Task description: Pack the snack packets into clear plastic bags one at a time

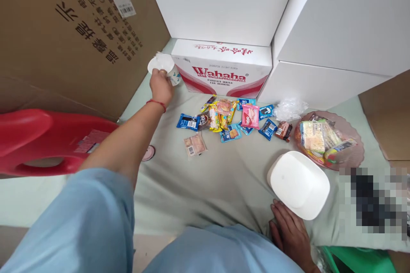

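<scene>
My left hand (162, 87) reaches to the back left, with its fingers closed on the near edge of a white paper cup (174, 77) that has a blue pattern on its side. The cup's round white end faces up, and my fingers hide part of it. My right hand (290, 232) rests on the cloth at the front, fingers stretched out and holding nothing. Just beyond its fingertips is a white plastic bowl (299, 183), which looks turned upside down. Several wrapped snacks (224, 115) lie in a loose pile between the hands, including a pink packet (250, 116) and a clear packet (195, 144).
A Wahaha water carton (222, 70) stands behind the snacks. To the right are crumpled clear plastic (291, 108) and a pinkish clear bowl (355, 153) of packets. A brown carton (73, 30) and a red plastic object (57, 136) flank the left. A round pink-white item (149, 152) lies near my forearm.
</scene>
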{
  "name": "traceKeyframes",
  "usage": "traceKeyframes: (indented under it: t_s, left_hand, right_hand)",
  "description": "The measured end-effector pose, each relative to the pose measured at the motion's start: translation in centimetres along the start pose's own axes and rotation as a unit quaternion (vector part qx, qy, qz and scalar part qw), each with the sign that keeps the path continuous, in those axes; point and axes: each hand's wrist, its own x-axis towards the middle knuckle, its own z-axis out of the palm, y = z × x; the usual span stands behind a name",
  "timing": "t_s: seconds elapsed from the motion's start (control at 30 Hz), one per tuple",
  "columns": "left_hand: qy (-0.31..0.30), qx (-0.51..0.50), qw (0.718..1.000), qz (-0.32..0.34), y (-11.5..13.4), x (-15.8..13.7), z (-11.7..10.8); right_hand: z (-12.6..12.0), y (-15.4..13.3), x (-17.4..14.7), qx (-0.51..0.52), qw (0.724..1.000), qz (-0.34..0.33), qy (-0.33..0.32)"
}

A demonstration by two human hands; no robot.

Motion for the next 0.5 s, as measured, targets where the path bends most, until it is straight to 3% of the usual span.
traceKeyframes:
  t_s: [0.07, 0.23, 0.3, 0.4, 0.5]
  left_hand:
    - [0.011, 0.009, 1.000, 0.028, 0.2, -3.7, -2.4]
    - [-0.007, 0.001, 0.980, 0.201, -0.1, -17.0, -7.6]
    - [-0.045, -0.054, 0.958, 0.279, 0.0, -23.0, -8.3]
    - [-0.097, -0.125, 0.935, 0.317, 1.1, -31.3, -8.4]
    - [-0.134, -0.179, 0.917, 0.331, 2.9, -36.7, -7.8]
  right_hand:
    - [0.0, 0.0, 0.0, 0.001, 1.000, 0.000, -0.004]
    - [0.1, 0.0, 0.0, 0.020, 1.000, 0.008, 0.007]
    - [-0.1, -0.4, 0.3, 0.064, 0.998, 0.010, 0.028]
    - [-1.4, -1.8, 1.5, 0.137, 0.988, -0.011, 0.075]
    - [-4.2, -3.8, 4.7, 0.188, 0.976, -0.055, 0.091]
